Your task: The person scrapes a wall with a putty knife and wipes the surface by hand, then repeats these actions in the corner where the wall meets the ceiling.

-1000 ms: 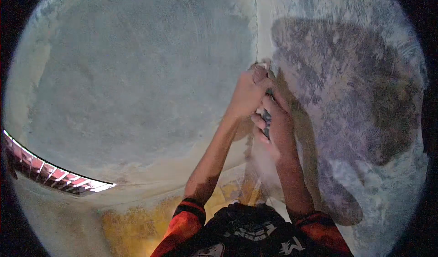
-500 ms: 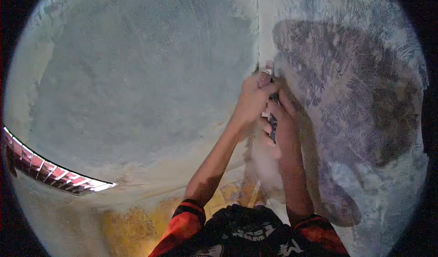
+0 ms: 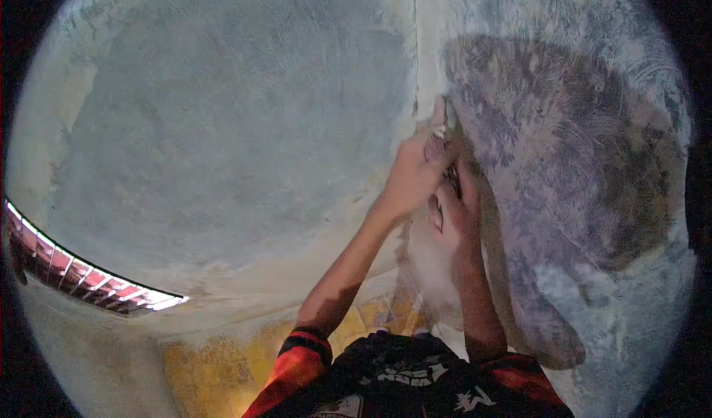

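Note:
My left hand (image 3: 419,164) and my right hand (image 3: 461,204) are close together in front of the wall corner, both with curled fingers. They close around a small, slim tool (image 3: 439,133), which shows a bright metal part near the upper fingers. Dark bits of it appear between the hands, but its exact kind is hidden by fingers and blur. One finger of the upper, left hand seems to point up along the corner. A narrow crack (image 3: 415,54) runs up the corner just above the hands.
A smooth grey-green wall (image 3: 237,136) spreads to the left, and a rougher bluish wall (image 3: 564,151) with dark shadows lies to the right. A slatted vent opening (image 3: 89,277) is at lower left. Yellow floor tiles (image 3: 215,366) show below.
Both hands have shifted slightly, and a finger now points farther up the corner. Less of the tool's dark handle shows at the right hand. The view has moved a little.

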Available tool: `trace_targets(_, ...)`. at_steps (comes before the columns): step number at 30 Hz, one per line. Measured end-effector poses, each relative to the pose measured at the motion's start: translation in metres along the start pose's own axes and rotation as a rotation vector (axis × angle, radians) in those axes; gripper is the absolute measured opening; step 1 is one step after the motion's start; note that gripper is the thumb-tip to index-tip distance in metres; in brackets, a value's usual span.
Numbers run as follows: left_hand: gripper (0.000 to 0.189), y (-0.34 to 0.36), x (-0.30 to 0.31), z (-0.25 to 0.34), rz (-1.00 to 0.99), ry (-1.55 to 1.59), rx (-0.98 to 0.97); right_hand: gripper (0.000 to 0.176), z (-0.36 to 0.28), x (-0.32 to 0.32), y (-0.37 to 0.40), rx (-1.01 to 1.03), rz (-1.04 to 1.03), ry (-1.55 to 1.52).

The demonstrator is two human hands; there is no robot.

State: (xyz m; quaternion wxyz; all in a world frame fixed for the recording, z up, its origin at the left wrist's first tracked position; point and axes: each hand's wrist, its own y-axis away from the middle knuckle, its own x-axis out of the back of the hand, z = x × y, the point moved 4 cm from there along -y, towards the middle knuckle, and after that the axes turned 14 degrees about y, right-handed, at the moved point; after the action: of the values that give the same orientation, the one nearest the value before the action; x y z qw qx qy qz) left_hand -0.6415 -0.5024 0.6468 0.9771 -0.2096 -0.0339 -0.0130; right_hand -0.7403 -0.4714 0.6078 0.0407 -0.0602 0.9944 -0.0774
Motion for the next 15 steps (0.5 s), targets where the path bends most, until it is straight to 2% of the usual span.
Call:
trace_targets(2,0.038,-0.002,-0.001,-0.009,0.003,-0.047,-0.074,0.037,0.009,0.004,-0.007,0.091,0.005,0.013)
trace_targets(4,0.051,-0.005,-0.005,-0.018,0.01,-0.052,-0.024,0.038,0.02,0.009,-0.014,0.085,0.009,0.013)
trace_targets(7,0.021,-0.01,-0.003,-0.001,0.074,-0.059,-0.078,0.041,0.015,0.004,-0.013,-0.022,0.029,0.048)
trace_targets(9,0.021,0.008,-0.008,-0.003,0.057,0.019,-0.029,0.043,0.041,0.01,-0.006,0.122,0.058,0.162)
trace_targets(11,0.022,0.001,-0.007,-0.005,0.046,0.024,-0.076,0.045,0.037,0.01,-0.015,0.172,0.055,0.14)
trace_targets(14,0.024,-0.013,-0.002,-0.012,0.024,-0.027,-0.098,0.046,0.021,0.004,-0.016,0.101,0.066,0.029)
trace_targets(15,0.025,-0.013,0.003,-0.002,0.014,-0.028,-0.036,0.046,0.039,-0.001,-0.023,0.132,0.105,0.068)
